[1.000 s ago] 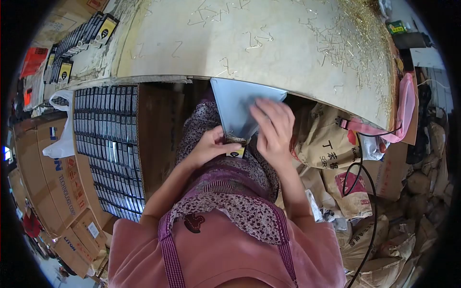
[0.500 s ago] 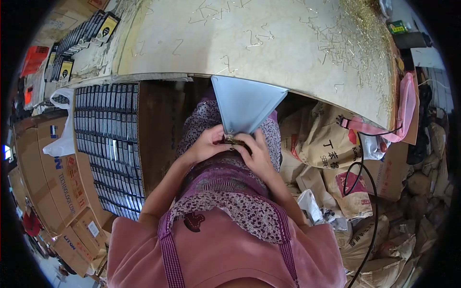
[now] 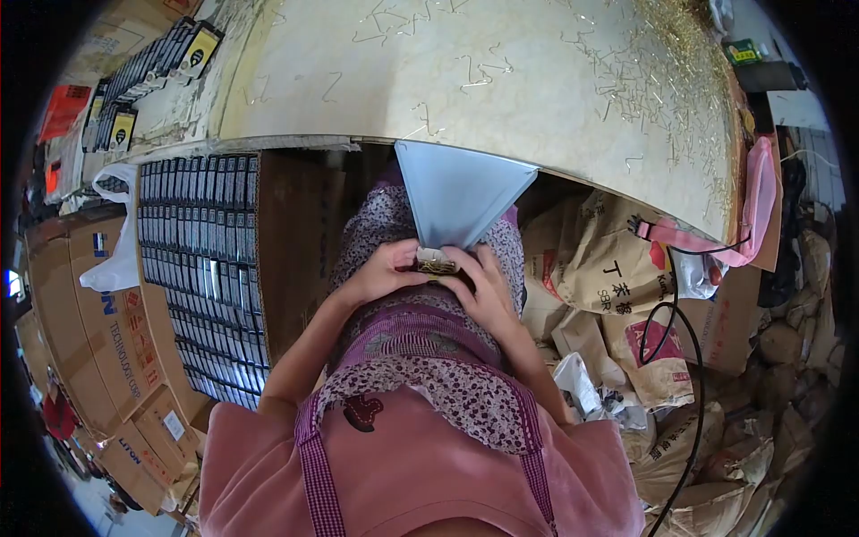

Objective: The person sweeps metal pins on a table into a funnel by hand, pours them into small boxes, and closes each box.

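A small box (image 3: 436,266), its top open with gold wire pieces inside, is held between both hands above my lap. My left hand (image 3: 391,271) grips its left side, and my right hand (image 3: 479,285) grips its right side. Just beyond the box, a light blue funnel-shaped chute (image 3: 463,192) slopes down from the table edge, its narrow end at the box. On the pale tabletop (image 3: 349,54) lie scattered bent gold wires (image 3: 662,98), densest at the right.
A carton of stacked dark boxes (image 3: 201,268) stands left of my legs, a white plastic bag (image 3: 112,268) beside it. More black-and-yellow boxes (image 3: 199,54) are at the upper left. Brown sacks (image 3: 617,259), a pink strap (image 3: 756,206) and a black cable (image 3: 701,385) are on the right.
My right hand has come down from the chute to the box's right side. The box has since tilted, so its open top and the wires inside show more clearly.
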